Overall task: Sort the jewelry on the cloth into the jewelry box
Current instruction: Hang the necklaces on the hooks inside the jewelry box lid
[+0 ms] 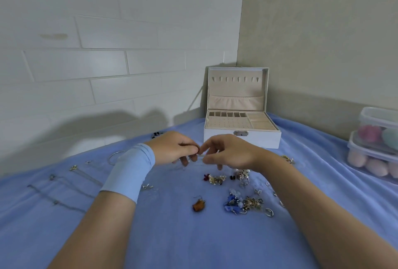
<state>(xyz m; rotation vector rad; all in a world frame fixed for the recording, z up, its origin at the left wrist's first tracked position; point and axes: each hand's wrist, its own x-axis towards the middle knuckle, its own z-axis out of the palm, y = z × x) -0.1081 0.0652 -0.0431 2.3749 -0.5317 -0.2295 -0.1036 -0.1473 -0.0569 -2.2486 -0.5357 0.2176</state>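
Soft, cool, even light fills the scene, moderately bright and without glare. It comes from behind and to the right: a broad, blurry-edged shadow of head and arms spreads over the left wall, and the box throws a fainter one to its left. The tiles carry a dull sheen. Wide-angle distortion bows the tile joints and the far edge of the cloth, and swells the forearms at the bottom. Detail is soft throughout: the jewelry smears into blobs, and the thin piece pinched between left grip and right grip cannot be made out.
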